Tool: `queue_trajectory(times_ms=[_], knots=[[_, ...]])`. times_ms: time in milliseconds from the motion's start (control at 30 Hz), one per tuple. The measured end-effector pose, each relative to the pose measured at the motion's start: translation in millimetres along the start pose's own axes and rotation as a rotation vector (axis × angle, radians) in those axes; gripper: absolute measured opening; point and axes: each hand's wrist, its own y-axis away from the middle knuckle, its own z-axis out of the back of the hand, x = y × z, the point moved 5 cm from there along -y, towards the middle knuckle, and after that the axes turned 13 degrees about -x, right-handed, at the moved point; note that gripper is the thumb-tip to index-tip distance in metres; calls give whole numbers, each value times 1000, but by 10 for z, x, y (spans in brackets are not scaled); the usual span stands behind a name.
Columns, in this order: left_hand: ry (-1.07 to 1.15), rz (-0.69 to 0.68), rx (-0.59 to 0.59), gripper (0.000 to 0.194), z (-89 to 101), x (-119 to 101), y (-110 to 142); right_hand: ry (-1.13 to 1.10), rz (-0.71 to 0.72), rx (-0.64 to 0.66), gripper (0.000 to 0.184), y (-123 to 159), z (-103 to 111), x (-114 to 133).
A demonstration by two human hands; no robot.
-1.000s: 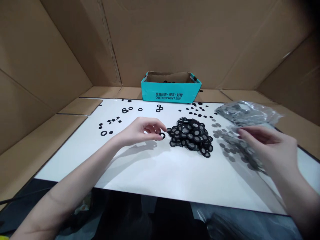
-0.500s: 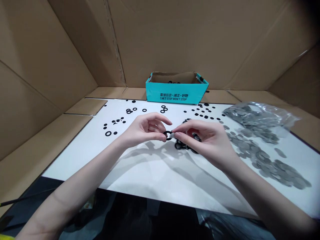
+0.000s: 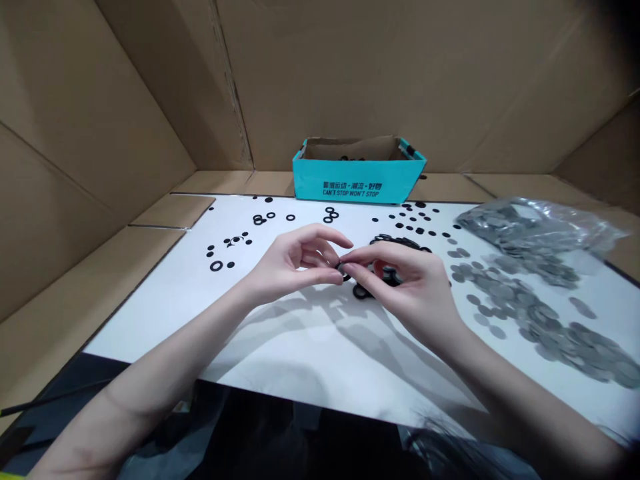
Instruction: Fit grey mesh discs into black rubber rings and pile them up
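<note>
Between the fingertips of my left hand (image 3: 300,263) is a small black ring (image 3: 347,277), held just above the white table. My right hand (image 3: 413,277) pinches a small grey disc (image 3: 341,268) against that ring from the right. The fingertips of both hands meet there and cover much of ring and disc, so how far the disc sits inside the ring is hidden. Under and behind my right hand lies a pile of black rings (image 3: 361,291), partly covered by it.
A turquoise box (image 3: 357,181) with black pieces inside stands at the back. Many grey discs (image 3: 535,313) spread over the right side, beside a clear plastic bag (image 3: 600,233) of discs. Black rings (image 3: 216,266) and small black discs (image 3: 420,231) lie scattered. Cardboard walls (image 3: 400,73) surround the table (image 3: 300,347).
My right hand has brought the grey disc left onto the black ring, and the fingertips now touch. The view has shifted slightly.
</note>
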Motion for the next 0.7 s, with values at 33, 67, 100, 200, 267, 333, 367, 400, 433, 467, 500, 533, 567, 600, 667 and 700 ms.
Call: queue_trajectory(times_ms=[33, 67, 100, 200, 267, 333, 367, 400, 433, 467, 500, 533, 567, 600, 667, 700], knots=[[-3, -9, 5, 28, -4, 5, 2, -6, 6, -11, 9, 8, 0, -6], [-6, -15, 8, 25, -7, 11, 5, -11, 3, -23, 9, 15, 2, -16], [-8, -25, 12, 23, -12, 14, 9, -18, -6, -40, 8, 21, 7, -28], [-36, -59, -1, 20, -30, 4, 22, -60, -64, -74, 10, 47, 19, -80], [-64, -84, -29, 20, -46, -17, 30, -83, -101, -71, 16, 78, 16, -118], [-97, -123, -65, 21, -63, -45, 36, -76, -117, -62, 20, 116, 10, -144], [-115, -146, -82, 20, -71, -58, 40, -65, -115, -63, 20, 134, 11, -151], [-135, -169, -97, 20, -78, -69, 43, -54, -110, -69, 19, 149, 13, -154], [-156, -190, -108, 20, -85, -75, 47, -45, -103, -76, 19, 161, 17, -153], [-176, -208, -117, 20, -90, -78, 50, -39, -96, -84, 19, 170, 22, -150], [-196, -222, -117, 21, -95, -78, 53, -35, -91, -92, 20, 176, 27, -147], [-215, -238, -109, 22, -102, -77, 56, -33, -86, -98, 21, 180, 31, -144], [-230, -255, -97, 23, -109, -76, 59, -31, -83, -101, 22, 182, 33, -141], [-242, -271, -84, 24, -115, -76, 62, -30, -80, -101, 23, 184, 32, -140], [-256, -292, -63, 24, -125, -73, 64, -32, -74, -95, 24, 189, 24, -137], [-257, -297, -58, 23, -130, -71, 64, -34, -72, -91, 24, 192, 20, -137]])
